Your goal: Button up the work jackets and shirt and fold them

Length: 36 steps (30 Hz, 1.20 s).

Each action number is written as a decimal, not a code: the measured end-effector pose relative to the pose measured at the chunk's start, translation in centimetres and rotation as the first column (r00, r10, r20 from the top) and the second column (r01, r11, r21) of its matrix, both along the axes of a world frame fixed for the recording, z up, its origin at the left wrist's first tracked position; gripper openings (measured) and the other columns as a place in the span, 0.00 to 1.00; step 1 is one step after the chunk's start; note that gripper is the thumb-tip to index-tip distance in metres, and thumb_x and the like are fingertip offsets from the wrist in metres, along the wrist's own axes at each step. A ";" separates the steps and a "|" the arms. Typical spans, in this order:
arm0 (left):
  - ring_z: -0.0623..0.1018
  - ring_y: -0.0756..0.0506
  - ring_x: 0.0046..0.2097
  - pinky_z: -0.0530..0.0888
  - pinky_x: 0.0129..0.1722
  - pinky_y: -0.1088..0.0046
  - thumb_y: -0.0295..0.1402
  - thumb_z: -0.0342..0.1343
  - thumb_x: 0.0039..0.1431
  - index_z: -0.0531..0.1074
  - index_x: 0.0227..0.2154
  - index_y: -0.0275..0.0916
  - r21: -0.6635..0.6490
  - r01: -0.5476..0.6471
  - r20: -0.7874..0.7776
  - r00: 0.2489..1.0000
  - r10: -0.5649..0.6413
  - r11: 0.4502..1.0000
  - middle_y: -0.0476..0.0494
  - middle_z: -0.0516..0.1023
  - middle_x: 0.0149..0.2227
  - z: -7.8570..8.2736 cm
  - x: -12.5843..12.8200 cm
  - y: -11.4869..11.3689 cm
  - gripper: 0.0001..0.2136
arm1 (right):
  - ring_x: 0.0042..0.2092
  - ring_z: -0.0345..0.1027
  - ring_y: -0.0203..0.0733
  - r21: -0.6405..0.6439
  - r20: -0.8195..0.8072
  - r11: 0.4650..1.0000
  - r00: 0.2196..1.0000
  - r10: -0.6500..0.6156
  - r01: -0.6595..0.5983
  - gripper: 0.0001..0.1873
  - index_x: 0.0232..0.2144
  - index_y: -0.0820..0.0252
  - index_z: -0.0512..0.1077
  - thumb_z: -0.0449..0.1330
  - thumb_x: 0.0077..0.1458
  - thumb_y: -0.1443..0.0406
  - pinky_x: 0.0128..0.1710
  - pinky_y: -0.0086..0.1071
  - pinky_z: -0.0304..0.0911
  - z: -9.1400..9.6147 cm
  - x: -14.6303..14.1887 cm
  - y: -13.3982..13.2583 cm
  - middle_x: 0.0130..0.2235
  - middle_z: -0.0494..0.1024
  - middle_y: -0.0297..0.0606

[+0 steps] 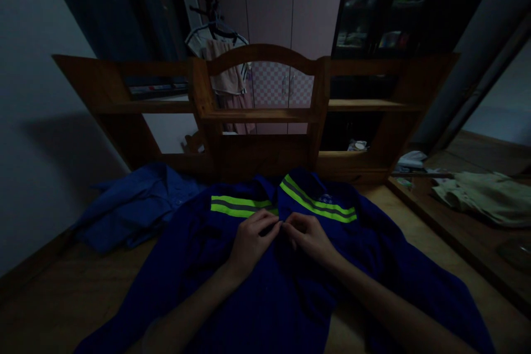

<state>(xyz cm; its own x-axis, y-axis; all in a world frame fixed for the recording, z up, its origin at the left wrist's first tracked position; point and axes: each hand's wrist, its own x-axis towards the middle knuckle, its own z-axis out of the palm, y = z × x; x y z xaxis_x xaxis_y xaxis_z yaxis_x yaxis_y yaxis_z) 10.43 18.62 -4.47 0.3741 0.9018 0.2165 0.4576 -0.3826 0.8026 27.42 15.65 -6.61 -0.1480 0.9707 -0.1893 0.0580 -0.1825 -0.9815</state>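
Observation:
A dark blue work jacket [257,298] with bright yellow-green and grey reflective stripes lies spread out, collar away from me and sleeves to both sides. My left hand [258,232] pinches the jacket's front edge just below the chest stripe. Close beside it, my right hand [307,235] is also closed in a pinch on the front edge, the fingertips of both hands nearly touching. Whatever small part sits between the fingertips is too dark and small to make out. Below the hands the front hangs apart toward the lower right.
A crumpled lighter blue garment [145,204] lies at the left by the wall. Behind the jacket stands a wooden headboard with shelves [265,116]. To the right, a pale folded cloth [489,196] rests on a wooden surface. Clothes hangers [215,30] hang behind the headboard.

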 end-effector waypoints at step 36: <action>0.77 0.47 0.40 0.73 0.42 0.72 0.27 0.58 0.52 0.79 0.31 0.42 -0.184 -0.030 0.078 0.996 0.045 0.982 0.46 0.78 0.38 -2.2 -0.6 1.2 0.06 | 0.27 0.68 0.36 0.255 0.577 0.967 0.805 -0.139 -0.015 0.13 0.29 0.57 0.74 0.50 0.56 0.67 0.28 0.27 0.52 1.4 1.6 0.3 0.25 0.76 0.32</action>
<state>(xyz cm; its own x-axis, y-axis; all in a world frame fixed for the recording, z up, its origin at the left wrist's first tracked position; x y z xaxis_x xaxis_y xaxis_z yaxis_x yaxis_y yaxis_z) 9.88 19.79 -6.67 0.3269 0.9421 0.0753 0.3991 -0.2099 0.8926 29.06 15.90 -5.17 -0.0217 0.9996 0.0153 0.6320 0.0256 -0.7745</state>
